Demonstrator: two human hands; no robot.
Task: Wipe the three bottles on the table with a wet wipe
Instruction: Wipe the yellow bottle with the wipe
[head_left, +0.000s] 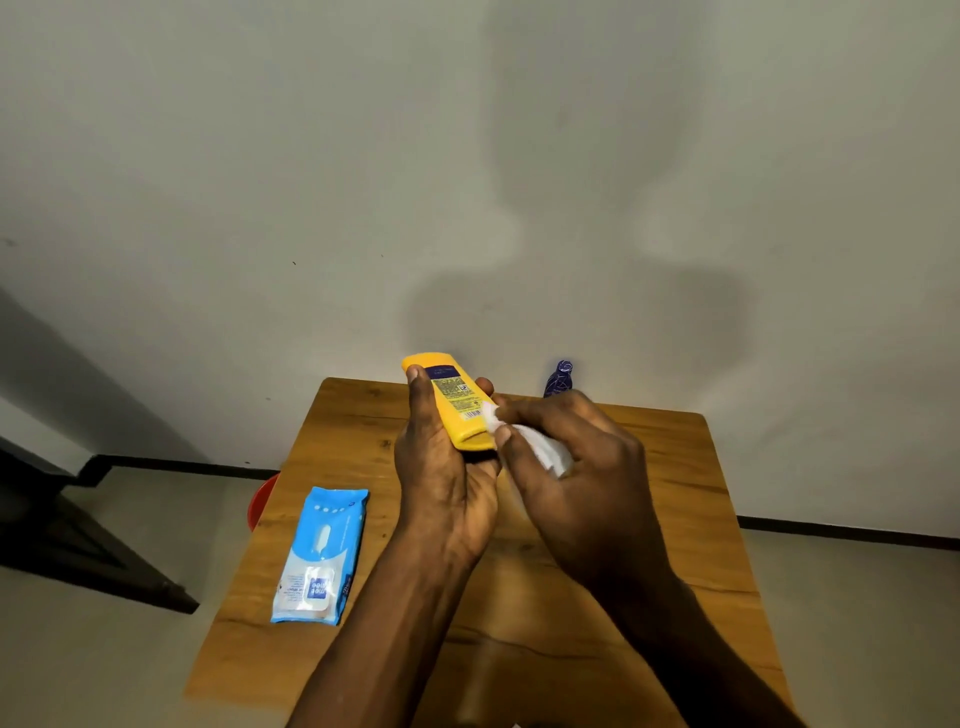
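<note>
Head view looks down on two bare hands working above the middle of a wooden table (670, 519). Fingers of the left hand (441, 467) are curled around a yellow bottle (457, 402), the thumb lying along its left edge and a fingertip showing past its right edge, so the bottle is gripped and lifted clear of the table. It points away from the person and leans slightly to the left, its printed back label and barcode facing up. Fingers of the right hand (566, 467) are pinched closed on a white wet wipe (540, 452), bunched in the hand, and press one end of it against the near right side of the yellow bottle, just beside the barcode. The two hands touch or nearly touch at that spot.

Farther out, a dark blue bottle (559, 378) stands at the far edge of the table, to the right of the yellow one and partly hidden behind the right hand. A blue and white pack of wet wipes (322, 556) lies flat on the near left part of the table, well apart from the hands. Something red (262, 501) shows on the floor past the table's left edge; what it is cannot be told.
</note>
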